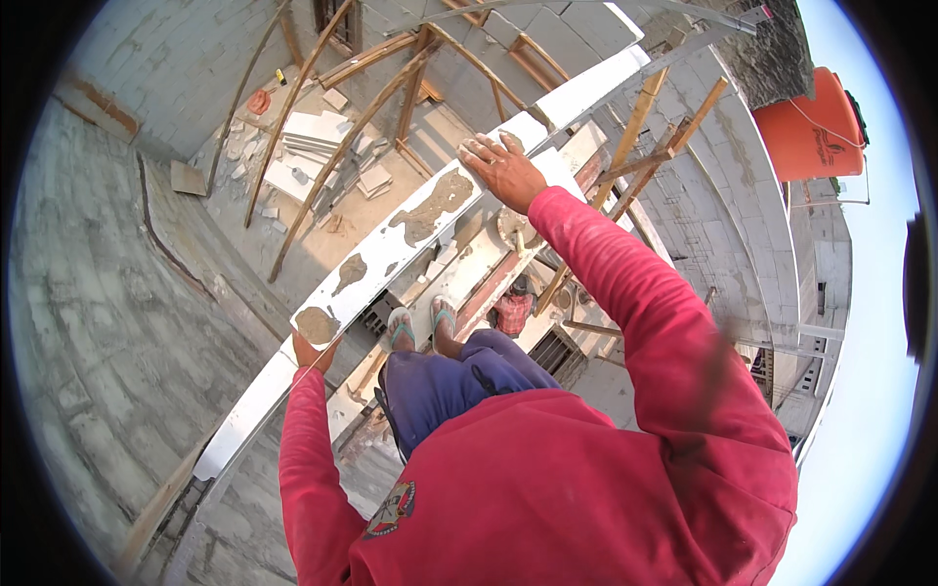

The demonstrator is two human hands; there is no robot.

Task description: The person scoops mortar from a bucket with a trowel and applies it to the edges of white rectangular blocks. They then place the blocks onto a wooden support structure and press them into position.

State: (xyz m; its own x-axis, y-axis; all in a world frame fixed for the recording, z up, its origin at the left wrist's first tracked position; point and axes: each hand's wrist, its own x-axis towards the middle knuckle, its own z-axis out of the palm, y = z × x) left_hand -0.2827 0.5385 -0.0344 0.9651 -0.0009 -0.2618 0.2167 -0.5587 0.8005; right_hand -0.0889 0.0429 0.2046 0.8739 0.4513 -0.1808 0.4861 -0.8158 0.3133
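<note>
A long white masonry block [376,252] lies along the top of a narrow wall, with patches of grey mortar [433,205] on its upper face. At its lower left end, my left hand [315,354] grips the edge beside a round mortar patch; some of its fingers are hidden. My right hand [503,170] lies over the far end, fingers stretched out across the white surface and dusted with mortar. A thin string [311,365] passes close to my left hand. Below the wall, a round container [512,229] with a tool in it stands on the planks.
My feet in flip-flops [443,314] stand on a narrow plank scaffold high up. A person in a red shirt [513,313] is below. Bamboo and wooden poles [362,127] lean beyond the wall, near stacked white slabs [318,132]. An orange tank [809,127] stands at upper right.
</note>
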